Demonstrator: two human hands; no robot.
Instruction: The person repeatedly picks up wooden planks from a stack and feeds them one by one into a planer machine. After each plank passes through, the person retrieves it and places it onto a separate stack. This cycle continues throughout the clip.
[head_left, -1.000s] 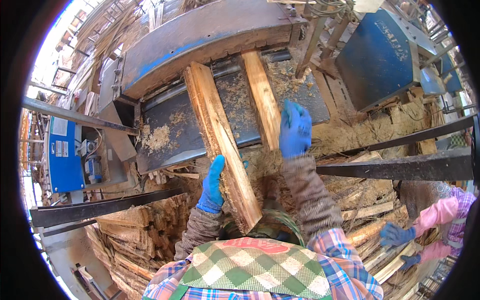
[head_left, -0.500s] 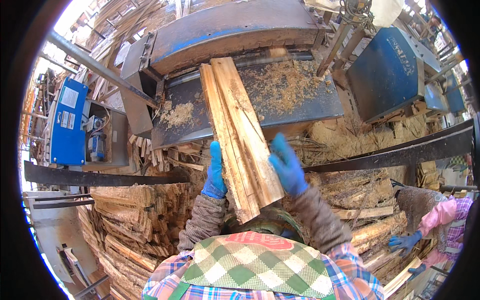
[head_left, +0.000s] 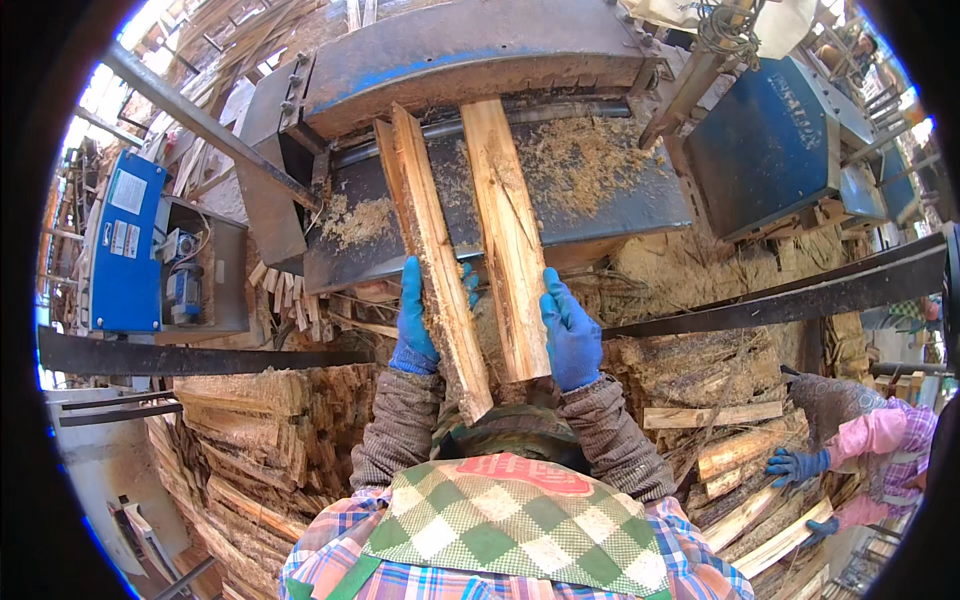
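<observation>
My left hand [head_left: 414, 325], in a blue glove, is closed round a narrow rough wood plank [head_left: 440, 260]; its blue fingertips show past the plank's right edge. Another thin strip of wood [head_left: 392, 180] lies against that plank's left side. In my right hand [head_left: 572, 335], also gloved in blue, is the right edge of a wider plank [head_left: 503, 220]; the fingers beneath it are hidden. A gap separates the two planks. Their far ends reach over the dark metal bed [head_left: 590, 225] of a machine, near its roller, and their near ends point toward me.
Sawdust [head_left: 580, 165] covers parts of the bed under the machine's heavy hood [head_left: 470, 50]. Stacks of rough wood stand at left [head_left: 250, 430] and right [head_left: 700, 370], beside dark metal rails [head_left: 780, 295]. At right, a co-worker's gloved hand [head_left: 797, 464] is over boards.
The planks, side by side before, are now apart, the narrow one to the left. My right hand, blurred earlier, is now steady on the wider plank. The co-worker's hands have shifted slightly left.
</observation>
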